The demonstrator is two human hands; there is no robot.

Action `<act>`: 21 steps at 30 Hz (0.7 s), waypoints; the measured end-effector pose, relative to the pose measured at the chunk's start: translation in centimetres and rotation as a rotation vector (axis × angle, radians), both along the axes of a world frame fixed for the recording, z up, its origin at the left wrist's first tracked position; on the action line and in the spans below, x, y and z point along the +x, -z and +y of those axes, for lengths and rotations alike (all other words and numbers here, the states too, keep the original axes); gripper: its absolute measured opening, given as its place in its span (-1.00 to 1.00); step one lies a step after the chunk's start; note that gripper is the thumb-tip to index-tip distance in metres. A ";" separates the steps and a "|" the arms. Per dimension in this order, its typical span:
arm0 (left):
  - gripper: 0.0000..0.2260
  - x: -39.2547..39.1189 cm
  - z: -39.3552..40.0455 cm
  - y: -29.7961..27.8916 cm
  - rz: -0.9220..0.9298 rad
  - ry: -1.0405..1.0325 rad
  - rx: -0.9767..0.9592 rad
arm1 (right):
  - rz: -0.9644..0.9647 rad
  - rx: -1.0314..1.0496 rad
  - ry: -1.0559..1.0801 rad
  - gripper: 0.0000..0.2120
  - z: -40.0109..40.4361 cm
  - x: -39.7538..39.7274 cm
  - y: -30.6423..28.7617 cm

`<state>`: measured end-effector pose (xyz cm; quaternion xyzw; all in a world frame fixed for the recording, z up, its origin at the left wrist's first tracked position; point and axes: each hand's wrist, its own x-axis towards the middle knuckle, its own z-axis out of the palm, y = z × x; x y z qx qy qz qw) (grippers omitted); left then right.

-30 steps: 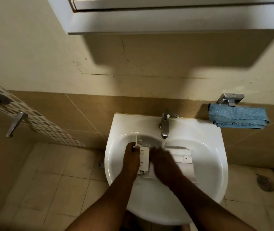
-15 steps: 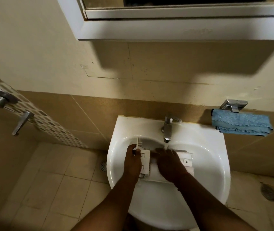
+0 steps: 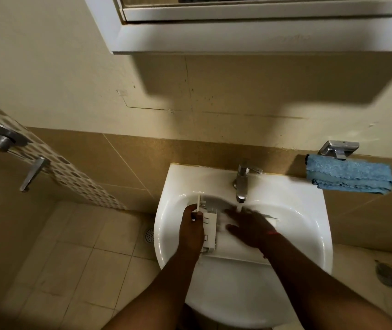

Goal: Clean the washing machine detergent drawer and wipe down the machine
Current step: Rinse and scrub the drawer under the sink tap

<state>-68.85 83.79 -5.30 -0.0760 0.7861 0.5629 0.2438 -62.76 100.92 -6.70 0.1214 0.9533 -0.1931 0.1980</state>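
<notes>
Drawer (image 3: 210,226) lies across the sink (image 3: 309,234) basin, left hand (image 3: 191,231) gripping its end, right hand (image 3: 249,228) spread flat.

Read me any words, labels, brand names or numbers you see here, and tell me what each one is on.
None can be read.
White plastic detergent drawer: no legible marking; partly covered by both hands.
Chrome tap: no visible brand.
Blue cloth: no tag seen.
White cabinet: a faint smudge, too blurred to read.
</notes>
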 end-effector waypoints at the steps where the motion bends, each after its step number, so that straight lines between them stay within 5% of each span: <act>1: -0.77 0.0 0.0 0.1 0.000 -0.001 0.003 | 0.002 0.037 0.079 -0.55 1.3 1.0 0.2; 5: -0.76 0.0 0.1 0.1 -0.002 0.007 -0.006 | -0.078 0.274 0.342 -0.63 3.0 2.7 0.9; 9: -0.78 0.1 0.1 -0.1 0.021 -0.008 -0.022 | 0.169 0.151 -0.001 -0.62 -2.8 0.0 0.9; 12: -0.79 0.1 -0.3 -0.2 0.030 -0.018 -0.001 | 0.200 0.037 -0.031 -0.61 -2.4 -0.3 0.8; 18: -0.76 0.2 -0.5 0.0 0.022 0.003 -0.013 | 0.035 -0.041 0.474 -0.62 5.4 3.9 1.6; 21: -0.76 0.2 -0.5 0.1 0.028 0.020 -0.034 | 0.112 -0.182 0.741 -0.76 6.3 4.3 1.5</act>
